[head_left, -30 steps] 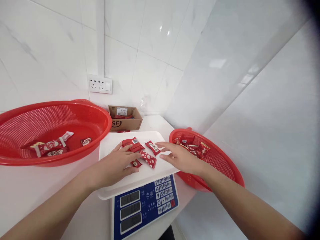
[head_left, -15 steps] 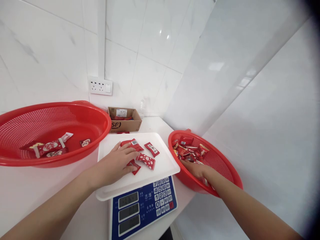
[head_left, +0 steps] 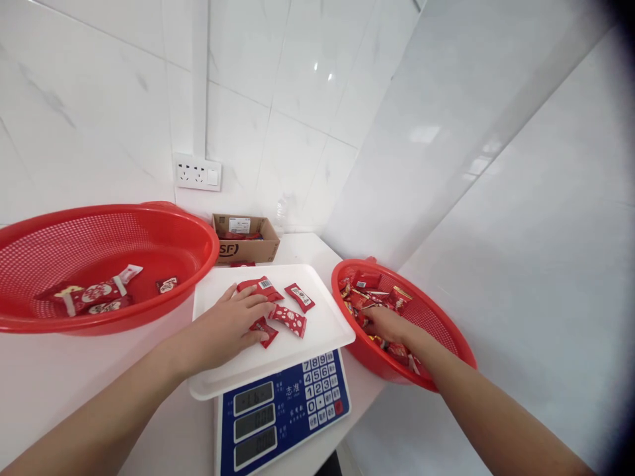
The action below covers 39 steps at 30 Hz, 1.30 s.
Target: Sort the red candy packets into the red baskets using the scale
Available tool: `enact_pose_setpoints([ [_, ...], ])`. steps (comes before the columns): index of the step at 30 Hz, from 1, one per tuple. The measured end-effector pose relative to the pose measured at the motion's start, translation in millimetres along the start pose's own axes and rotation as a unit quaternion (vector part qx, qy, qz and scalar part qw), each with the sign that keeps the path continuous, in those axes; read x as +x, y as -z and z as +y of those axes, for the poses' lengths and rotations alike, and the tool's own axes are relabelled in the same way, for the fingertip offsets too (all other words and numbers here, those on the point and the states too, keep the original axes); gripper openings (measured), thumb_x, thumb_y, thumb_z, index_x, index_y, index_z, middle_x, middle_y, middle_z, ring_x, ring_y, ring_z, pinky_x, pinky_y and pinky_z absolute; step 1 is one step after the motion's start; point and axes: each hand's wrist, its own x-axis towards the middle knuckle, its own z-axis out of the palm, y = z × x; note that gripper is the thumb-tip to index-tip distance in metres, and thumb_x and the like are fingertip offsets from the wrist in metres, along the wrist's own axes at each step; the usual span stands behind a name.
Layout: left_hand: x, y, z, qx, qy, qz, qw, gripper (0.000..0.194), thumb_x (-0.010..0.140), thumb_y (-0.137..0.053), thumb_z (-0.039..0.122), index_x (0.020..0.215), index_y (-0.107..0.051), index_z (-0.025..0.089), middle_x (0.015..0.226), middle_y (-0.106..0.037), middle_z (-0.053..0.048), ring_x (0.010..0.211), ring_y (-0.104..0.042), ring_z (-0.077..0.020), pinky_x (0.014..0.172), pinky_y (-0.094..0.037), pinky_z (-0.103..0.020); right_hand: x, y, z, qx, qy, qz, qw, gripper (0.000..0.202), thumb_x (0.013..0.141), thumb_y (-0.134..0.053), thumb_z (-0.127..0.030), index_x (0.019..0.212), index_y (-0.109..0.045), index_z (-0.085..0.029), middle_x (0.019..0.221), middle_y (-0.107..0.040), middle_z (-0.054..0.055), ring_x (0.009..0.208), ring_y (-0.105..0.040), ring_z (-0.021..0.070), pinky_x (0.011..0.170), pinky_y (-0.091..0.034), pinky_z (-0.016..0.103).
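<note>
My left hand (head_left: 231,327) lies with fingers apart on the white weighing tray (head_left: 317,330), over several small red candy packets. A barcoded packet (head_left: 262,288) is by its fingertips, and another packet (head_left: 266,332) is partly under the fingers. Just to the right are a white-dotted packet (head_left: 290,320) and a packet with a white label (head_left: 300,297). My right hand (head_left: 387,324) reaches into the right red basket (head_left: 441,324), fingers curled down among mixed candy packets (head_left: 367,280). Its fingertips are partly hidden, so what they hold cannot be made out.
Below the tray is the scale's blue panel (head_left: 288,416) with displays and keys. A larger red basket (head_left: 163,248) at left contains several packets. A cardboard box (head_left: 248,250) with packets stands behind the tray, near the tiled wall. The right basket extends past the table's edge.
My right hand has shifted slightly up and left within the basket, uncovering packets below it. My left hand stays over the packets on the tray.
</note>
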Motion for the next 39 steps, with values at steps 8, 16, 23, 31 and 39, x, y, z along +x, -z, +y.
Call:
enact_pose_setpoints([
  [8,0.6,-0.4,0.0,0.012,-0.003,-0.001,1.000,0.039,0.089,-0.052,0.035,0.128,-0.054,0.033,0.140,-0.052,-0.001,0.135,-0.035,-0.0277,0.111,-0.021,-0.054,8.8,53.1,-25.5,-0.007,-0.015,0.133,0.991,0.012,0.083,-0.054,-0.029,0.078,-0.062,-0.021,0.081,-0.070,0.006,0.078,-0.064,0.0231,0.067,-0.042,0.030],
  [16,-0.3,-0.8,-0.2,0.019,-0.012,0.006,1.000,0.040,0.089,-0.051,0.035,0.129,-0.053,0.033,0.140,-0.052,-0.002,0.135,-0.036,-0.0279,0.111,-0.022,-0.053,8.6,58.9,-89.5,0.123,0.053,0.162,0.978,0.012,0.084,-0.056,-0.030,0.090,-0.064,-0.023,0.087,-0.073,0.001,0.080,-0.065,0.0170,0.070,-0.046,0.026],
  [23,-0.6,-3.0,-3.0,0.020,-0.020,0.010,1.000,0.041,0.089,-0.050,0.034,0.130,-0.052,0.032,0.141,-0.051,-0.001,0.135,-0.036,-0.0257,0.111,-0.023,-0.049,17.9,38.9,-123.9,0.212,0.098,0.131,0.964,0.013,0.083,-0.057,-0.030,0.089,-0.063,-0.020,0.088,-0.073,0.002,0.080,-0.067,0.0167,0.069,-0.049,0.027],
  [31,-1.6,-2.3,-3.1,0.032,-0.011,-0.003,0.999,0.043,0.090,-0.051,0.033,0.132,-0.050,0.032,0.143,-0.049,-0.001,0.137,-0.034,-0.0263,0.112,-0.022,-0.049,25.4,16.7,-131.2,0.185,0.127,0.086,0.971,0.012,0.083,-0.055,-0.027,0.086,-0.062,-0.019,0.088,-0.072,0.003,0.080,-0.066,0.0163,0.069,-0.047,0.026],
  [39,-1.1,-1.6,-1.1,0.030,-0.012,-0.003,0.999,0.046,0.089,-0.050,0.033,0.135,-0.046,0.033,0.142,-0.050,-0.001,0.134,-0.037,-0.0260,0.110,-0.025,-0.048,11.0,22.4,-128.8,0.071,0.130,0.009,0.989,0.011,0.079,-0.061,-0.029,0.072,-0.063,-0.020,0.073,-0.070,0.003,0.070,-0.063,0.0182,0.058,-0.040,0.025],
])
